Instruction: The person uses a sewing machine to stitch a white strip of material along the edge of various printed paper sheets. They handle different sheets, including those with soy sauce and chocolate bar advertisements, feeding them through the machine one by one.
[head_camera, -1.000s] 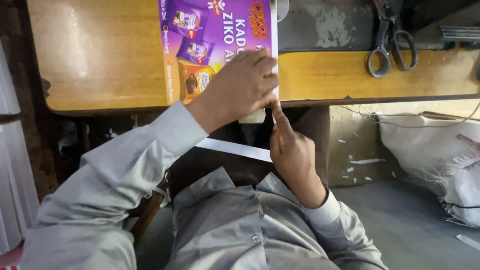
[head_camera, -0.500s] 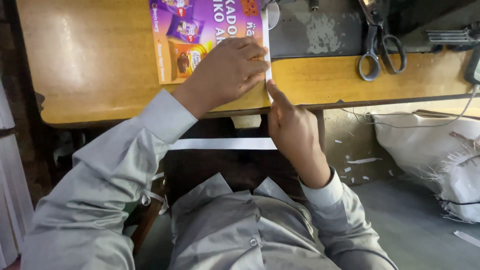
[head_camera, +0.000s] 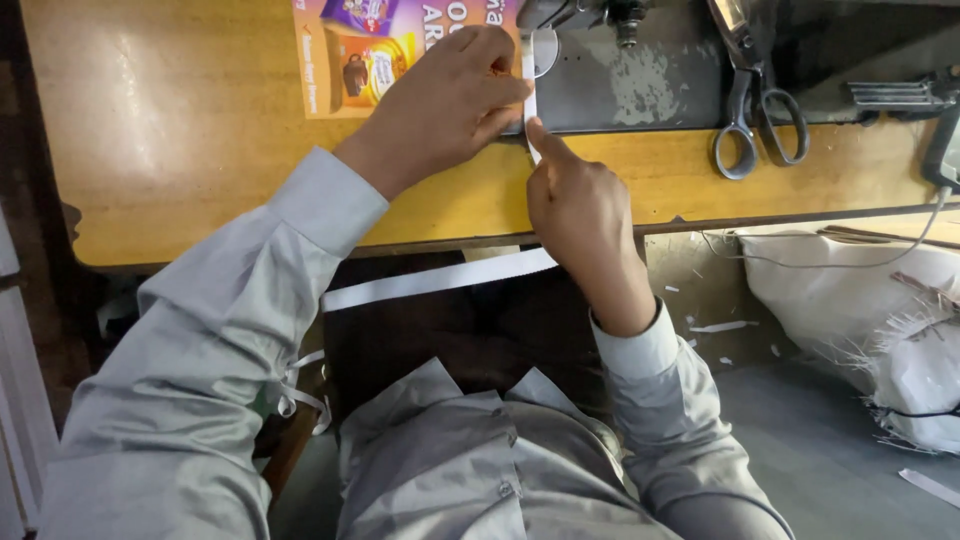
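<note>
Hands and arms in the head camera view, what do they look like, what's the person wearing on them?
Both hands are bare: the left hand and right hand wear no gloves, and no rings or watch show. Each arm is covered by a long light grey sleeve, the left sleeve and right sleeve, with plain cuffs at the wrists, matching the grey buttoned shirt.

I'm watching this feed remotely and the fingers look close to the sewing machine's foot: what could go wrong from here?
1. The left hand presses the printed sheet right beside the presser foot, so fingertips could get caught there.
2. The right hand steers the white strip with one fingertip; it may drift off the sheet's edge.
3. The strip's loose tail hangs below the table and might snag.
</note>
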